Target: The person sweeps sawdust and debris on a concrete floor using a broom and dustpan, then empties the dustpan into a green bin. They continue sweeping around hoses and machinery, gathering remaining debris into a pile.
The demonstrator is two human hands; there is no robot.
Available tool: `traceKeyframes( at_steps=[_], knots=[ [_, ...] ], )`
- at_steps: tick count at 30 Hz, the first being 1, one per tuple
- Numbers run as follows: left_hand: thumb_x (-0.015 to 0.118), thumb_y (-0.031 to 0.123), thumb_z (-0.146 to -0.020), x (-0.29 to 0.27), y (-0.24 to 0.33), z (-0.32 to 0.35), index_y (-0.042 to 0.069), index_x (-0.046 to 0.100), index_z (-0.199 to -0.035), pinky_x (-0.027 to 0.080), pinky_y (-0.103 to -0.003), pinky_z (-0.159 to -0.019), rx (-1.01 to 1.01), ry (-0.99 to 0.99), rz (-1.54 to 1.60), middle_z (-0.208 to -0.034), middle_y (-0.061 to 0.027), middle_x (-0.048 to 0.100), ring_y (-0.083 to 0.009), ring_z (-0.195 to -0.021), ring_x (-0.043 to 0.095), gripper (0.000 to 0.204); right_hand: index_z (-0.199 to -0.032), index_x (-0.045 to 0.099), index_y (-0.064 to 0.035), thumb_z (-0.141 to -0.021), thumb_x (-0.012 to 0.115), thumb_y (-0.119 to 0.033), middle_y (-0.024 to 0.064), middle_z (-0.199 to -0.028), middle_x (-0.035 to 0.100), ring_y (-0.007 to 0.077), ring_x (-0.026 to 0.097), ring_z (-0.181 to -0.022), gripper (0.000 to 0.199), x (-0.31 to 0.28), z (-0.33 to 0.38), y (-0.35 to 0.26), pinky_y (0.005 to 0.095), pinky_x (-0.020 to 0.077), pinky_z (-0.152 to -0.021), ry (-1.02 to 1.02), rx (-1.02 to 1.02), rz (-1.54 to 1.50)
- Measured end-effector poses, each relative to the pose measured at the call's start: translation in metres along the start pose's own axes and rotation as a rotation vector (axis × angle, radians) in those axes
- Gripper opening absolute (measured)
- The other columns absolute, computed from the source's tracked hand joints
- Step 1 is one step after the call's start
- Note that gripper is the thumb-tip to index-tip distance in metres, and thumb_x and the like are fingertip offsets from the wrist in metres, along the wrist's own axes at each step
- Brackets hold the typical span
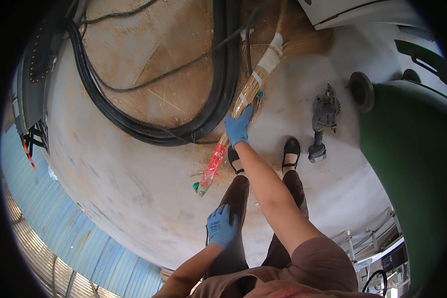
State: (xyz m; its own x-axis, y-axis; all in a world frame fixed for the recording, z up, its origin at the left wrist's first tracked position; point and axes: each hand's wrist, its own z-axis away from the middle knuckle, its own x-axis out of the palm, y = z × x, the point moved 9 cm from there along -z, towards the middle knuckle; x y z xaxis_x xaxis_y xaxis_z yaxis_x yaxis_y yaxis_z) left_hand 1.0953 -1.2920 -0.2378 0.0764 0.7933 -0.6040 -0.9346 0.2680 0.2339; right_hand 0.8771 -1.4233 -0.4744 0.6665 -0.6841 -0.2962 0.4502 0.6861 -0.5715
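Currently gripped: a straw broom, or a bundle much like one, slants across the dusty floor in front of the person; whether it is lifted cannot be told.
Right hand: gloved in blue, its fingers seem wrapped around the straw shaft above the red-wrapped end; a loose hold could let the shaft roll or slip.
Left hand: gloved alike, fingers loosely spread on the thigh, gripping nothing; with only one hand on the shaft, the broom may twist if its head catches.
Black hoses: they curve close beside the shaft, so a sideways swing could snag or knock them.
White wraps: if the bindings loosen, straws could work free.
Sawdust-like debris: brushing it hard could raise dust or scatter it toward the shoes.
Power tool: it lies right of the feet; a careless step could meet it.
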Motion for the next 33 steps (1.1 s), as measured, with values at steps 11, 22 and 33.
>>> traceKeyframes(
  at_steps=[11,22,33],
  knots=[
    [0.067,0.024,-0.09,-0.01,0.003,-0.01,0.0,0.067,-0.124,0.048,-0.049,-0.098,0.051,0.011,0.007,-0.12,-0.019,0.07,-0.0377,-0.112,0.065,0.041,-0.162,0.004,0.0057,-0.082,0.065,-0.009,0.0356,-0.148,0.046,0.0443,0.054,-0.133,0.102,0.052,-0.056,0.002,0.0406,0.0416,-0.113,-0.068,-0.122,-0.13],
    [0.069,0.02,-0.087,-0.025,0.011,-0.024,-0.001,0.068,-0.122,0.052,-0.048,-0.092,0.122,0.044,0.011,-0.115,-0.0208,0.071,-0.0399,-0.104,0.067,0.041,-0.161,0.014,0.0053,-0.081,0.066,-0.009,0.034,-0.148,0.048,0.0423,0.054,-0.135,0.097,-0.005,-0.071,0.002,0.0409,0.0417,-0.114,-0.025,-0.344,0.042],
    [0.069,0.022,-0.088,-0.004,0.01,0.005,0.0,0.067,-0.122,0.05,-0.049,-0.096,0.104,0.038,-0.018,-0.119,-0.0209,0.07,-0.0401,-0.108,0.066,0.041,-0.163,0.003,-0.0033,-0.087,0.058,-0.009,0.0394,-0.137,0.051,0.0489,0.058,-0.125,0.095,-0.125,-0.064,0.058,0.0503,0.0456,-0.108,-0.295,-0.142,0.765]
  ],
)
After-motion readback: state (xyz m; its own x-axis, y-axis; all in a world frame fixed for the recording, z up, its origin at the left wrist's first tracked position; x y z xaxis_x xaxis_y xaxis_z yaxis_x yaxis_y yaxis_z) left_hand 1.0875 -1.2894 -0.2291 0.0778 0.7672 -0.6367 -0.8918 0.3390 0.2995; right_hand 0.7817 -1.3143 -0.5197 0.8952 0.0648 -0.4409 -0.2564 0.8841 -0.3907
